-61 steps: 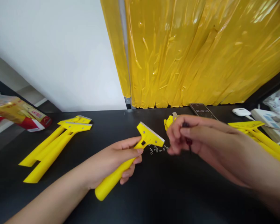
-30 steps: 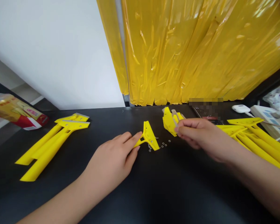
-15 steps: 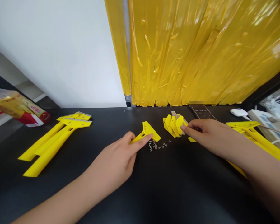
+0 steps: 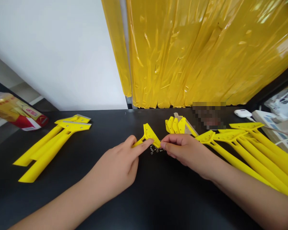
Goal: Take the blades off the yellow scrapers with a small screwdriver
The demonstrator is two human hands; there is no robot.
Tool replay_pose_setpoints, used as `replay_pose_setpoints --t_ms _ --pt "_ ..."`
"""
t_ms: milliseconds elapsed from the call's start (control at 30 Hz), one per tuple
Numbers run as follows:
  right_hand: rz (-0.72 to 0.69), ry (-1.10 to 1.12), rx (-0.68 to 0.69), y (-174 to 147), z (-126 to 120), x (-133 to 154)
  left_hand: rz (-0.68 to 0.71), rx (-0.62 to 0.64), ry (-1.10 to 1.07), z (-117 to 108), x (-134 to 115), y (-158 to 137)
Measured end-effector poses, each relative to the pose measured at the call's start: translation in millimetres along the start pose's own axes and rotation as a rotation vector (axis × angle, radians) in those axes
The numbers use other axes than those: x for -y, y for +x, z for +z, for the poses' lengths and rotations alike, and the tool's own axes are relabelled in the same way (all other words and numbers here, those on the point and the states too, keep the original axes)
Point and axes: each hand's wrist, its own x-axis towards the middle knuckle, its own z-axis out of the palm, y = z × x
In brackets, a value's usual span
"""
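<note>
My left hand [image 4: 121, 159] is wrapped round the handle of a yellow scraper [image 4: 147, 131], its index finger stretched along the scraper's wide head. At the lower right corner of that head, my right hand [image 4: 180, 147] pinches a yellow plate [image 4: 156, 146], mostly hidden by fingers and laid against the head. Small metal nuts and screws [image 4: 152, 150] lie on the black table just under the two hands. Behind my right hand, several yellow plates [image 4: 175, 125] overlap in a fanned row, with greyish blades [image 4: 189, 128] beside them.
Two or more scrapers with blades [image 4: 69, 127] lie at the left. Several yellow scraper handles [image 4: 244, 150] spread out on the right, partly under my forearm. A red and gold package [image 4: 26, 111], a white earphone case [image 4: 243, 113] and a white power strip [image 4: 266, 124] flank the black table [image 4: 158, 198].
My right hand has moved left from the fanned plates to the scraper head, bringing a yellow plate. My left hand keeps its grip on the scraper. The view has shifted slightly.
</note>
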Motion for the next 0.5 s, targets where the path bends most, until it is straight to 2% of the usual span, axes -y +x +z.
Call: replay_pose_setpoints --t_ms 167,233,300,400,500 --pt "0.033 0.191 0.023 0.1 6.7 -3.9 0.015 0.009 0.140 -6.2 -2.7 -2.7" --pt "0.019 0.246 -0.003 0.4 7.1 -3.2 0.031 -0.003 0.112 -10.3 -2.3 -4.0" --pt "-0.020 0.294 -0.079 0.9 2.9 -1.0 0.086 -0.016 -0.053 -14.8 -2.8 -6.4" --pt "-0.114 0.357 -0.248 -2.5 -16.0 6.7 0.243 -0.057 -0.418 -22.7 -5.7 -11.8" --pt "-0.182 0.369 -0.401 -14.9 -51.5 17.1 0.330 -0.189 -0.526 -32.1 -4.3 -15.4"
